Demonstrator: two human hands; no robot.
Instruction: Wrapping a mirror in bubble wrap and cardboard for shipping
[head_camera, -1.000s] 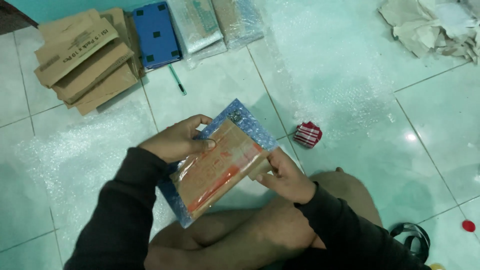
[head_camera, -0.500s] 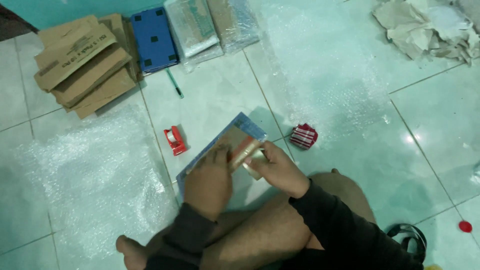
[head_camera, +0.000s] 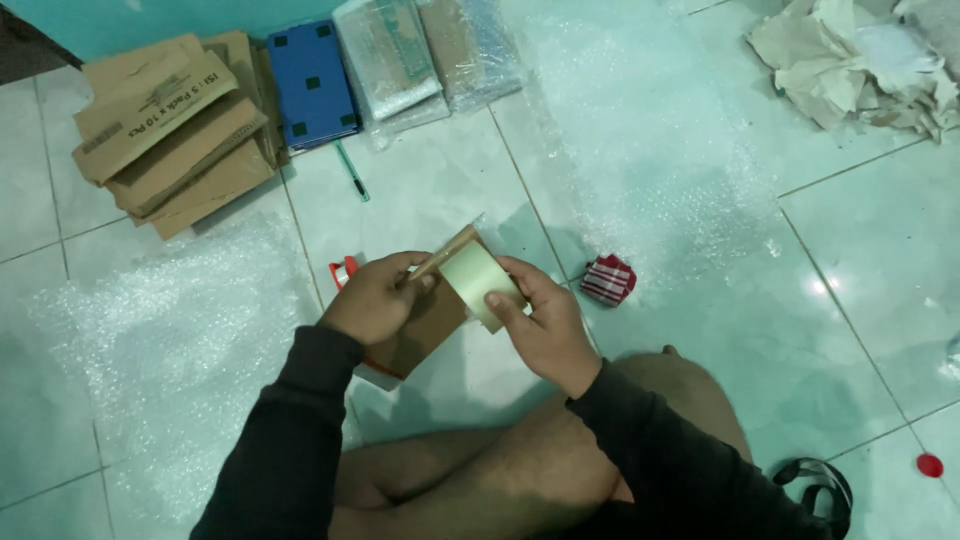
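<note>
I sit on a tiled floor with a flat brown package (head_camera: 425, 325) held up over my legs and tilted edge-on. My left hand (head_camera: 375, 297) grips its upper left edge. My right hand (head_camera: 540, 325) pinches a pale yellowish strip (head_camera: 475, 278), which looks like wide tape, against the package's right side. A small red tool (head_camera: 342, 270) lies on the floor, mostly hidden behind my left hand.
Bubble wrap sheets (head_camera: 170, 330) lie on the floor at left and another (head_camera: 650, 170) at upper right. A red-and-white striped object (head_camera: 608, 280) sits right of my hands. Cardboard boxes (head_camera: 170, 135), a blue flat pack (head_camera: 312, 85), wrapped parcels (head_camera: 395, 55), a green pen (head_camera: 352, 172) and crumpled paper (head_camera: 860, 65) lie farther off.
The package went from lying face-up between both hands to tilted on edge. The small red tool came into view on the floor. The pale strip now shows at my right hand.
</note>
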